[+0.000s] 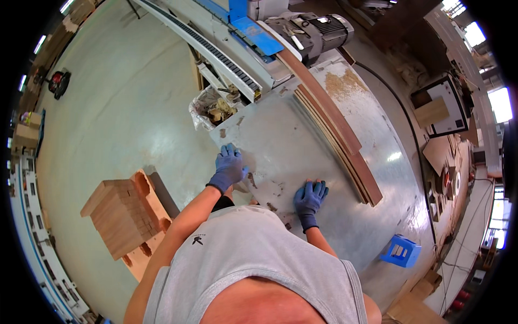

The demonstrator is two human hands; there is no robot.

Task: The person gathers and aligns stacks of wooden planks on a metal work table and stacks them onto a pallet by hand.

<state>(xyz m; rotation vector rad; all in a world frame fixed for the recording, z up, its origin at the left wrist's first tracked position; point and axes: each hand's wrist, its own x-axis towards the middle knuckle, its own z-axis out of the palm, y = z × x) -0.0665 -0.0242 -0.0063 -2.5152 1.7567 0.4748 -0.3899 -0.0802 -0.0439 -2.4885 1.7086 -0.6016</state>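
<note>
My left hand (229, 166), in a blue glove, rests at the left edge of the grey metal table (270, 140). Its thumb stands apart, its fingers look slightly bent, and no object shows in it. My right hand (309, 201), gloved the same way, lies on the near part of the tabletop with its fingers apart and nothing held. Beyond it lies a stack of long thin wooden strips (345, 156). Another long reddish-brown strip (324, 102) runs alongside the stack, its far end at the machine's blue cover (256, 35).
An electric motor (329, 32) sits behind the table, near scattered sawdust (345, 83). A bin lined with clear plastic (213, 110) holds wood scraps by the far left corner. Stacked wooden blocks (121, 216) stand at my left. A blue plastic stool (401, 251) is at the right.
</note>
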